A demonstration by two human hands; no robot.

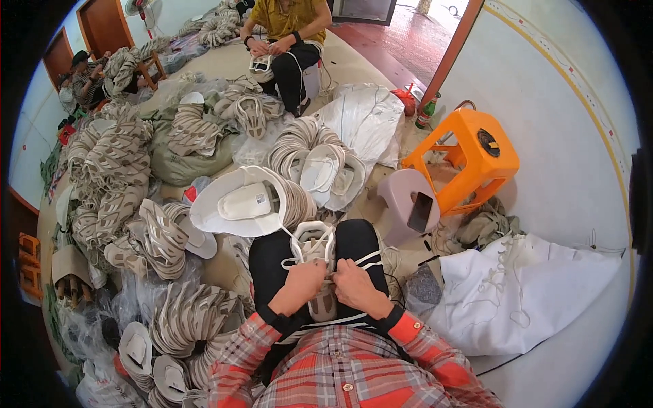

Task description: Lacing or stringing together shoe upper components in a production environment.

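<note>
On my lap lies a beige and white shoe upper (322, 311), its opening pointing away from me. Bent over its left side, my left hand (301, 284) is closed with the fingertips at the lacing area, gripping the upper there. My right hand (356, 288) pinches at the opposite side, level with the left, and seems to have a white shoelace (371, 262) in its fingers; the fingertips are partly hidden. Lace ends trail over my right thigh and loop out beside my left hand. Just beyond my knees sits a fanned stack of shoe uppers (297, 202).
Several bundles of uppers (112, 160) fill the floor on the left. An orange stool (476, 146), a small grey stool (394, 194) with a phone (420, 211) and a white sack (524, 292) stand or lie on the right. Across, a seated person (289, 34) handles another upper.
</note>
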